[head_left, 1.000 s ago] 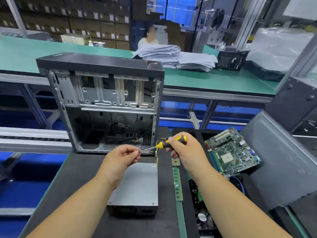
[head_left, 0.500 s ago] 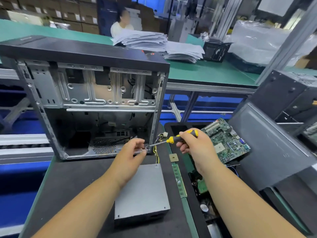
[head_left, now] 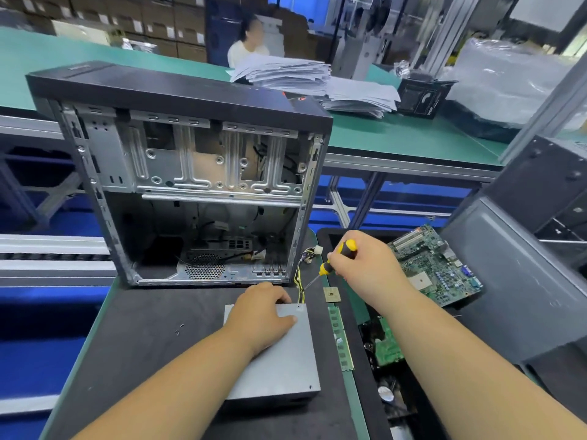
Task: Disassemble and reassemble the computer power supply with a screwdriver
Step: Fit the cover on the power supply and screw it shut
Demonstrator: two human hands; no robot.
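The grey power supply box [head_left: 279, 360] lies flat on the black mat in front of the open computer case [head_left: 190, 185]. My left hand [head_left: 263, 309] rests on the box's far end, fingers curled over its far edge and thumb flat on the lid. My right hand [head_left: 365, 265] grips the yellow-and-black screwdriver [head_left: 333, 258]; its shaft slants down left toward the box's far right corner, where yellow and black wires [head_left: 300, 274] come out.
A small CPU chip [head_left: 332, 294] and a RAM stick [head_left: 341, 338] lie right of the box. A green motherboard [head_left: 435, 265] leans in a black tray [head_left: 324, 236]. Two tiny screws [head_left: 179, 328] lie on the mat [head_left: 143, 344]. A grey side panel [head_left: 514, 281] stands at right.
My left hand let go of the screwdriver tip and dropped onto the power supply's far end. My right hand tilted the screwdriver down toward the box's corner. The camera moved closer.
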